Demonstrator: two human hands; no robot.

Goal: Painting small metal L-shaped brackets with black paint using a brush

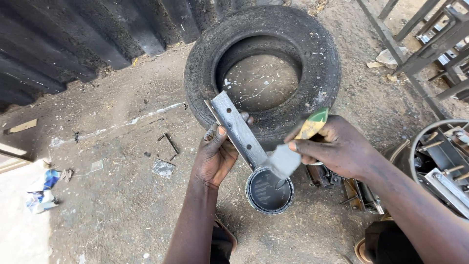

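My left hand [215, 154] grips a flat grey metal bracket [237, 128] with small holes, held slanted with its lower end over a round paint can [268, 191]. In my right hand [337, 146] is a paintbrush with a green and yellow handle [312, 123]. Its grey, paint-loaded bristles [283, 161] touch the bracket's lower end just above the can. The can stands on the dirt floor and holds dark grey paint.
An old black tyre [317, 73] lies on the ground just beyond my hands. Dark corrugated sheet [73, 39] leans at the upper left. Metal frames [430, 44] and a basin of metal pieces [439, 161] sit at the right. Scraps and litter [41, 193] lie at the left.
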